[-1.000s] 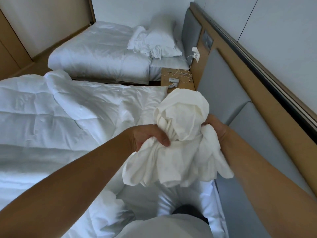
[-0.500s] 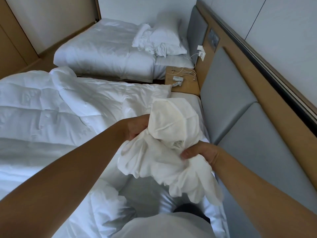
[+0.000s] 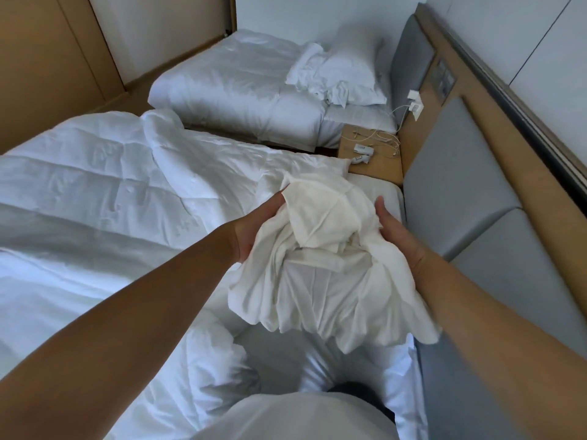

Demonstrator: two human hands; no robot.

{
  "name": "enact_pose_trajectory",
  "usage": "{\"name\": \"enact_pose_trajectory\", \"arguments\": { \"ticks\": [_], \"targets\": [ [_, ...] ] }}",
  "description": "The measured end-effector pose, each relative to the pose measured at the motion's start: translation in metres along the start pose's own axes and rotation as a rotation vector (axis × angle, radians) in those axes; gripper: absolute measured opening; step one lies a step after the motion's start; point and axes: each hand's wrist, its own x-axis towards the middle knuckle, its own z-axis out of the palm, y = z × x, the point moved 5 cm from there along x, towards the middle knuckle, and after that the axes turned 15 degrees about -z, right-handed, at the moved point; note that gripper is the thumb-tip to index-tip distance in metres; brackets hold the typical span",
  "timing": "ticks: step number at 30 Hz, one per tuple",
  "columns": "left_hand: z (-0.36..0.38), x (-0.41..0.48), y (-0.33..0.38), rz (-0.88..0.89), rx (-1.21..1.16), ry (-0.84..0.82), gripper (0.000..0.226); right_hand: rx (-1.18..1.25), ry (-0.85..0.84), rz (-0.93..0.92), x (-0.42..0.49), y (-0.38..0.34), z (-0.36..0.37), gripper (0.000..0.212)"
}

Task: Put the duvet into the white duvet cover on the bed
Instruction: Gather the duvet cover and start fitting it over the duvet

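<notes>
Left hand [image 3: 254,230] holds duvet cover [image 3: 320,281] over rumpled bed [image 3: 390,195].

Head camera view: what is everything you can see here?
Bunched fabric duvet cover: one, white, above the near bed.
Quilted duvet: one, white, on the near bed.
Far bed: one, white bedding, top centre.
Soft pillow: one, white, on the far bed.
Wooden nightstand: one, tan, between the beds.
Chargers and cables: several, white, on the nightstand.
Padded headboard panels: several, grey, right wall.
Left hand: one, holds the cover's left side.
Right hand: one, holds its right side.
</notes>
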Motion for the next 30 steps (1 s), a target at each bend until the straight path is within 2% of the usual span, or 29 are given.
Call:
{"name": "enact_pose_trajectory", "arguments": {
  "ticks": [2,3,5,7,8,10,14,15,17,19,20,21,23,25,27,30],
  "targets": [
    [-0.006,0.000,-0.003,-0.003,0.018,0.026,0.068,-0.058,0.023,-0.033,0.001,0.005,-0.003,0.039],
    [-0.008,-0.001,-0.005,-0.018,0.033,0.022,0.065,-0.027,0.010,0.024,0.002,0.010,-0.001,0.032],
    [-0.010,-0.003,-0.009,-0.081,0.098,0.018,0.055,-0.072,-0.177,0.111,-0.004,0.018,0.000,0.025],
    [-0.009,-0.006,-0.011,-0.141,0.242,0.028,0.035,-0.239,-0.426,0.104,-0.011,0.013,0.005,0.048],
    [-0.007,-0.007,-0.011,-0.146,0.339,0.034,0.025,-0.300,-0.495,0.089,-0.012,0.011,0.006,0.054],
    [-0.002,-0.010,-0.006,-0.109,0.462,0.075,0.023,-0.388,-0.527,0.051,-0.013,0.006,0.010,0.060],
    [0.003,-0.012,0.004,0.044,0.556,0.303,0.016,-0.743,-0.474,-0.084,-0.011,0.009,0.015,0.073],
    [0.006,-0.014,0.003,0.066,0.537,0.360,0.010,-0.836,-0.421,-0.138,-0.009,0.010,0.015,0.067],
    [0.008,-0.016,0.002,0.154,0.464,0.419,0.036,-1.013,-0.304,-0.281,-0.003,0.013,0.014,0.046],
    [0.017,-0.018,0.003,0.252,0.623,0.345,0.046,-1.276,-0.230,-0.424,0.000,0.014,0.013,0.021],
    [0.018,-0.020,0.000,0.204,0.740,0.254,0.049,-1.386,-0.205,-0.472,-0.001,0.015,0.013,0.015],
    [0.016,-0.022,-0.005,0.081,0.780,0.140,0.055,-1.461,-0.172,-0.508,-0.002,0.017,0.013,0.015],
    [0.015,-0.032,-0.010,-0.071,0.688,-0.114,0.064,-1.542,-0.096,-0.672,-0.010,0.019,0.015,0.019],
    [0.015,-0.034,-0.012,-0.077,0.530,-0.205,0.053,-1.600,-0.045,-0.991,-0.021,0.017,0.021,0.019],
    [0.025,-0.027,-0.017,-0.063,0.475,-0.119,0.050,-1.683,-0.002,-1.233,-0.030,0.014,0.027,0.015],
    [0.039,-0.003,-0.028,0.124,0.840,0.331,0.070,-1.729,0.047,-1.326,-0.032,0.017,0.028,0.009]
  ]
}}
